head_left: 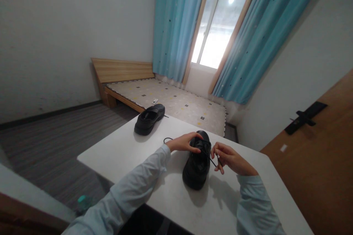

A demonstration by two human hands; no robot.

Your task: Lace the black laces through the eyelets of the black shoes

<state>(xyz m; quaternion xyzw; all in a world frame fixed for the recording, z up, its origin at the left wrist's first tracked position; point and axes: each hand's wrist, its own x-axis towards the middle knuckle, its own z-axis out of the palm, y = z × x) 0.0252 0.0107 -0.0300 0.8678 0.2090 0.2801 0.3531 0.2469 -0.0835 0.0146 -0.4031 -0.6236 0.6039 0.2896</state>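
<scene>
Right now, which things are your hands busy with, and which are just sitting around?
Busy with:
- near black shoe, left hand resting on it
- black lace, pinched by right hand

Just sitting around:
- far black shoe on the white table
- bed
- blue curtains
- green bottle on the floor

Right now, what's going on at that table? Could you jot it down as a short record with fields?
Setting: bedroom, white table
Left hand: rests on top of the near black shoe
Right hand: pinches a black lace running from that shoe
Second shoe: lies apart at the table's far edge, untouched
Behind: low bed, blue curtains, window
Right side: wooden door
</scene>
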